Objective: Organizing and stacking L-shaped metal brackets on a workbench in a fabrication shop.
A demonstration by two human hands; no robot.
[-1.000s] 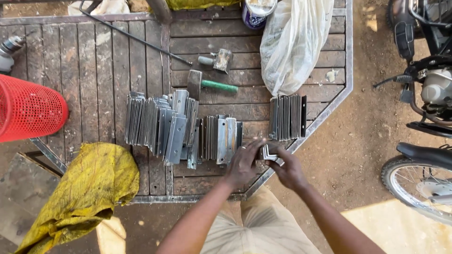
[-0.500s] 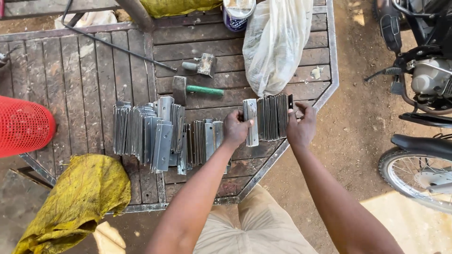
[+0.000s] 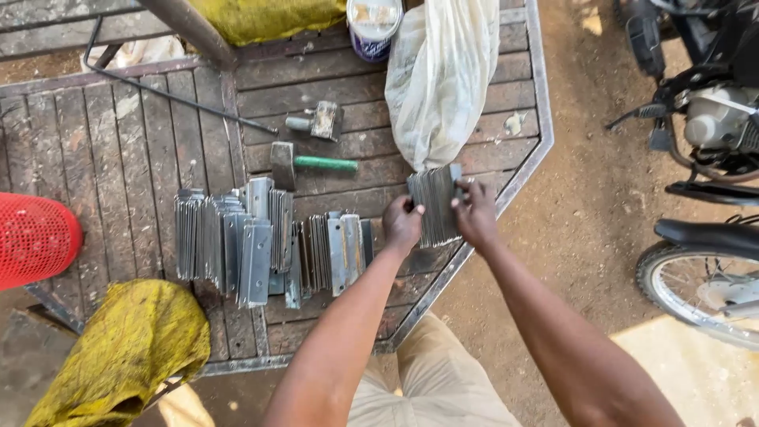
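1. Both forearms are bare, with no sleeves showing.
2. The left hand (image 3: 402,225) and right hand (image 3: 476,215) wear no gloves.
3. Beige-tan trousers (image 3: 431,387) cover the legs.

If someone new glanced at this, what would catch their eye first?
Both hands, left and right, pinch a stack of metal plates at the wooden platform's right edge. To its left stand longer rows of plates, with a red basket far left and a motorcycle at right.
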